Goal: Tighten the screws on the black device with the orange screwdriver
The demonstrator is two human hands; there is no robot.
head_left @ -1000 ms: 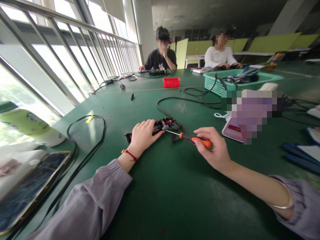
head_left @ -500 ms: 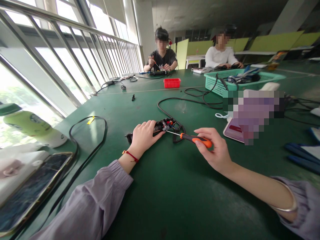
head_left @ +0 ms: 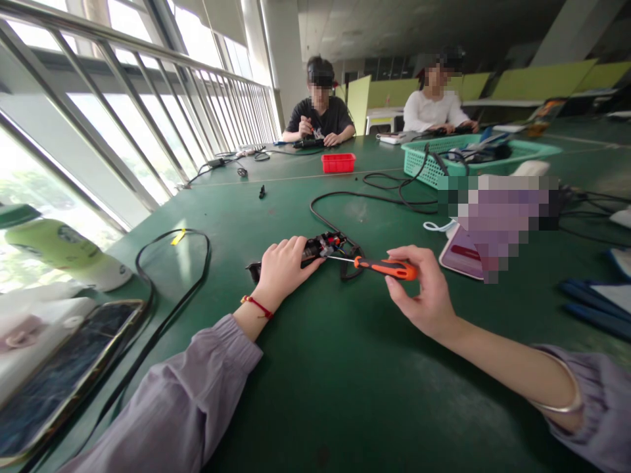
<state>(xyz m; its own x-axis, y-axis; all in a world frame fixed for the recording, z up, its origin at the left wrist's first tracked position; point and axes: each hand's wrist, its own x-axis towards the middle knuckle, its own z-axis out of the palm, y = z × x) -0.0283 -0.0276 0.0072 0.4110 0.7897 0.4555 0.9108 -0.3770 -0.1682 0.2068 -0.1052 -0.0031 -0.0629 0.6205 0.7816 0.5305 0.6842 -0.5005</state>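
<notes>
On the green table, my left hand (head_left: 282, 264) is closed over a black corded device (head_left: 325, 246) and presses it down. The right end of this device is uncovered, with small grey and red parts inside. My right hand (head_left: 428, 292) has thumb and fingers around the handle of an orange-and-black screwdriver (head_left: 387, 267). Its thin shaft points left, and the tip reaches the uncovered end close to my left thumb. Exactly where the tip rests is too small to tell. My left palm and fingers hide the middle of the device.
A red tray (head_left: 338, 163) and a small black piece (head_left: 262, 192) lie farther back. At the right are a green basket (head_left: 419, 167), a phone (head_left: 462, 253) and blue-handled pliers (head_left: 589, 295). A bottle (head_left: 69, 246), tablet-like device (head_left: 73, 374) and black cable (head_left: 210, 253) lie left. Two people sit opposite.
My right fingers have shifted slightly on the screwdriver handle, and its handle sits a little more level. My left hand and the device stay put. The person opposite has lowered a hand.
</notes>
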